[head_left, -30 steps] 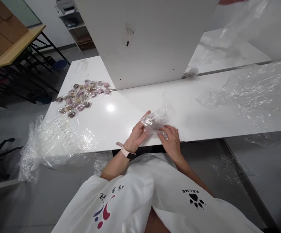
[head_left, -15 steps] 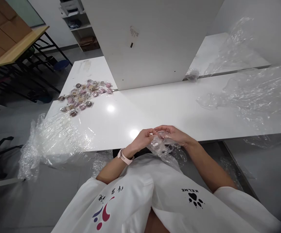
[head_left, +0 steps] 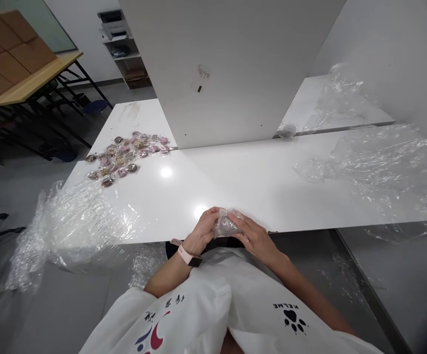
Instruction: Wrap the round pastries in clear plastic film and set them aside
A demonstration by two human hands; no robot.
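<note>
Just over the front edge of the white table, both hands close around a small bundle of crinkled clear plastic wrap (head_left: 225, 224). My left hand (head_left: 205, 228), with a pink-strapped watch at the wrist, grips its left side with bent fingers. From the right, my right hand (head_left: 256, 238) lays its fingers across the bundle and holds it. Whether anything sits inside the plastic I cannot tell. Small round pieces in clear wrappers (head_left: 125, 156), pink, brown and tan, lie grouped on the table's left part.
A stack of clear plastic sheets (head_left: 84, 221) hangs over the table's front left edge. Loose clear plastic film (head_left: 394, 172) covers much of the right side. An upright white panel (head_left: 228, 73) rises behind the white tabletop (head_left: 250, 182). A small plastic clump (head_left: 286, 131) lies beside the panel.
The loose plastic that hung below my hands is now gathered into a compact bundle. My right hand has turned and moved down over it. The view has tilted slightly upward.
</note>
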